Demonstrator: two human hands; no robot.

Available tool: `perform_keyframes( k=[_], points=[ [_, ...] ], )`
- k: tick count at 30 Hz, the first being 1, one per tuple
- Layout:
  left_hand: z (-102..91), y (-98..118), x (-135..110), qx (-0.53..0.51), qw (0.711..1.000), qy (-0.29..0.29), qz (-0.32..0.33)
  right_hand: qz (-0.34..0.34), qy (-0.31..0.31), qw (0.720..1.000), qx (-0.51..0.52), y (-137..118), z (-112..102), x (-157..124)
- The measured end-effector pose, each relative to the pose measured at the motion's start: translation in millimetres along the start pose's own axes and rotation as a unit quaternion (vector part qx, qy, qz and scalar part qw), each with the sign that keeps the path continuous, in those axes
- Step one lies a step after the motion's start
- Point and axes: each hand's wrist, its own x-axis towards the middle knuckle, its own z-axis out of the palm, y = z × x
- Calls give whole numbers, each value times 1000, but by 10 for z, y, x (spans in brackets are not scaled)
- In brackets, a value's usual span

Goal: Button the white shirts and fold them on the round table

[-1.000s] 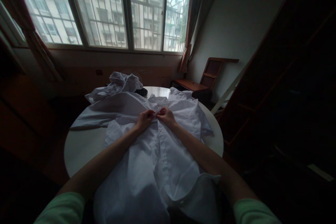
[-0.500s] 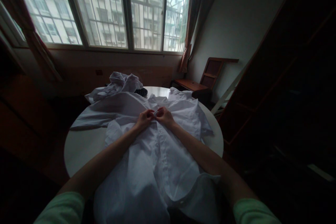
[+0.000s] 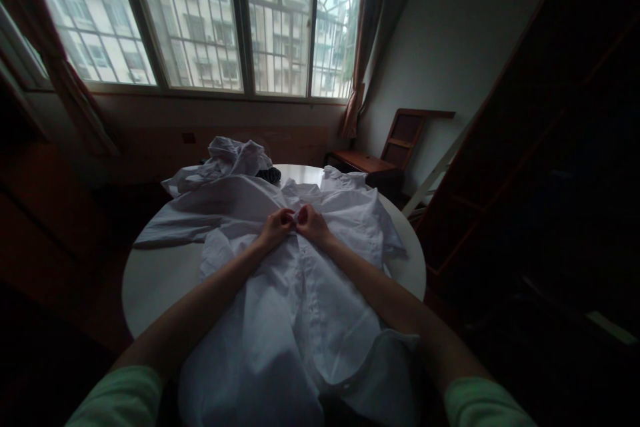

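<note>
A white button-up shirt [image 3: 300, 320] lies spread front-up on a round white table [image 3: 155, 273], its hem hanging over the near edge toward me. My left hand [image 3: 275, 225] and my right hand [image 3: 312, 221] meet at the shirt's front placket near the chest. Both pinch the fabric there, fingertips almost touching each other. What sits between the fingers is too small to make out beyond the cloth itself.
A heap of crumpled white garments [image 3: 227, 163] lies at the table's far left, with a dark item [image 3: 270, 175] beside it. A wooden chair [image 3: 395, 147] stands by the wall at right. Large windows [image 3: 200, 20] fill the back wall. Dark furniture rises on the right.
Both hands have crept slightly further up the placket; the right hand shifted a little left toward the left hand. The shirt lies as before.
</note>
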Motion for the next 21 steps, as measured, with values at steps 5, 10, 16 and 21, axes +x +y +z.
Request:
perform_keyframes(
  k=[5,10,16,21],
  points=[
    [3,39,-6,19,1000,-2,2,-19,0,998,-60,-37,9,-20],
    [-3,63,-12,9,1000,-14,-2,-24,-8,998,-63,-6,40,-19],
    [-3,56,-13,0,1000,-18,-2,-42,-9,997,-61,21,56,-23],
    [-1,47,-7,5,1000,-12,-3,-33,-12,996,-77,6,55,-30]
  ],
)
